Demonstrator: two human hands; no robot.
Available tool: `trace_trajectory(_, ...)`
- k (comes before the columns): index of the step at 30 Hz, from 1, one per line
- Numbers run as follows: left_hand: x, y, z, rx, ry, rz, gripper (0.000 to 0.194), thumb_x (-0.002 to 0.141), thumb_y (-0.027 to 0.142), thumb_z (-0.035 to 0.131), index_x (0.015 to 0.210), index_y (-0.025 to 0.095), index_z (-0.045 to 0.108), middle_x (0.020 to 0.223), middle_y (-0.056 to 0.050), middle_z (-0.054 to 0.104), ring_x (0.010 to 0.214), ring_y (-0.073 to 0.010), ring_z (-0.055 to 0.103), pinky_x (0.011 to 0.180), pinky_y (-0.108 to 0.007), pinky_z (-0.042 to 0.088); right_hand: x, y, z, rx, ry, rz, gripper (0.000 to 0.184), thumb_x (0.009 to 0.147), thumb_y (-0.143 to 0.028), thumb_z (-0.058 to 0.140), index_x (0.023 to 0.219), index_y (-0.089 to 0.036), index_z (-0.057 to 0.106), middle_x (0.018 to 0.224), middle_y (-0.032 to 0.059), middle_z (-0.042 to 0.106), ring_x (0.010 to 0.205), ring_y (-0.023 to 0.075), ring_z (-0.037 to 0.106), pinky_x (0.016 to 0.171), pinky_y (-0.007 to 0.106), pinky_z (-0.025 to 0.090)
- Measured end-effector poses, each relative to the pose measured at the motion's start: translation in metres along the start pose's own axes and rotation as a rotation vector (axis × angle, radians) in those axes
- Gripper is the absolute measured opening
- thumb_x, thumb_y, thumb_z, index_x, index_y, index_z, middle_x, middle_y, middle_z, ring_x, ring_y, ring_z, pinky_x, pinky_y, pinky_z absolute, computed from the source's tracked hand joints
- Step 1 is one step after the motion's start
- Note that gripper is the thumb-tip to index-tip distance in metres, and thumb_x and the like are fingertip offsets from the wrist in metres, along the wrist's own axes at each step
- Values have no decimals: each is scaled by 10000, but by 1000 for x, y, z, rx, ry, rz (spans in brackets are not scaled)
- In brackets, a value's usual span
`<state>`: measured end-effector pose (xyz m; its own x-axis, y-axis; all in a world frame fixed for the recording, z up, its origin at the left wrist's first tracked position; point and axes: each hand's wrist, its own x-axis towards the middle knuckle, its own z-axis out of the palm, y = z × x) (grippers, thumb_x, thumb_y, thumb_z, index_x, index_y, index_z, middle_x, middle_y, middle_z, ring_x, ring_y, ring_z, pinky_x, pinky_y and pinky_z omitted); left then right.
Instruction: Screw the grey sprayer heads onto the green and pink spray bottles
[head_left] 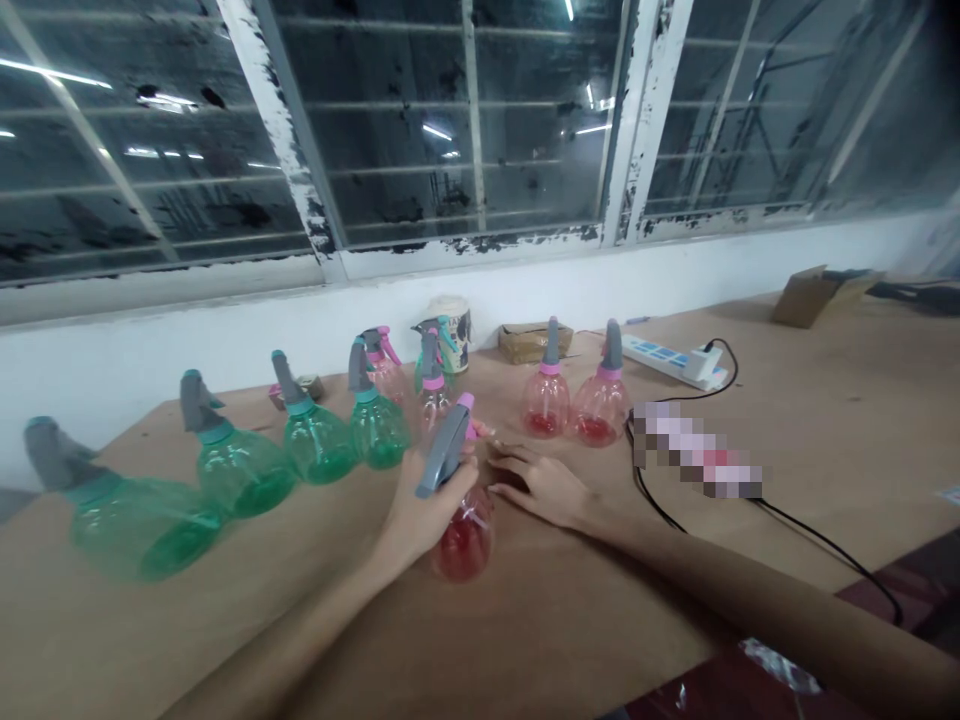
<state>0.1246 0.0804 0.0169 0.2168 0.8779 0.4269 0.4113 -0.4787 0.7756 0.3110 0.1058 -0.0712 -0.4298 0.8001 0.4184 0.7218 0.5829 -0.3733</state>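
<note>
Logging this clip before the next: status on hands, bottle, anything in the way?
Left hand gripping pink spray bottle; right hand open beside it, contact unclear. Grey sprayer head atop. Another spray bottle close behind.

Both arms are bare along all the length that shows; the left forearm [322, 617] is slim and smooth in outline, tapering to a narrow wrist; the right forearm [720, 580] looks longer, widening toward the picture's edge; the left hand [424, 515] is bare, its fingers partly hidden; the right hand [553, 490] is likewise bare, with a rounded back and slender, tapering fingers [517, 467]; the nails are too small to make out.
</note>
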Motion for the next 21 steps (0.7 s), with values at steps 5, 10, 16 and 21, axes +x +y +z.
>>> trace_trajectory(5, 9, -9, 4, 40, -13, 11, 108, 774, 283, 526, 754, 196, 587, 651, 13, 608, 618, -154, 570, 627, -282, 465, 2, 0, 3, -15, 3, 6, 395, 868, -408, 446, 1136, -144, 565, 1202, 107, 566, 1182, 185, 455, 1013, 351, 350)
trace_trajectory(10, 12, -13, 5, 23, -21, 13, 151, 784, 315, 534, 860, 215, 617, 686, 2, 618, 645, -163, 581, 655, -303, 475, 3, 1, 2, 7, -10, 12, 399, 875, -392, 436, 1168, -145, 546, 1218, 106, 558, 1192, 186, 446, 1014, 359, 351)
trace_trajectory(16, 11, -6, 5, -22, -50, 24, 223, 782, 278, 521, 988, 270, 609, 747, -3, 638, 669, -179, 599, 675, -320, 482, 2, 2, 2, 45, -23, 27, 396, 869, -391, 449, 1178, -161, 543, 1237, 96, 550, 1204, 191, 438, 1029, 381, 336)
trace_trajectory(21, 10, -2, 6, -27, -23, 13, 209, 777, 261, 528, 968, 259, 611, 763, -2, 640, 672, -174, 599, 693, -326, 485, 3, 5, -1, 107, -17, 52, 346, 871, -360, 456, 1144, -181, 569, 1204, 82, 576, 1162, 181, 485, 1008, 373, 366)
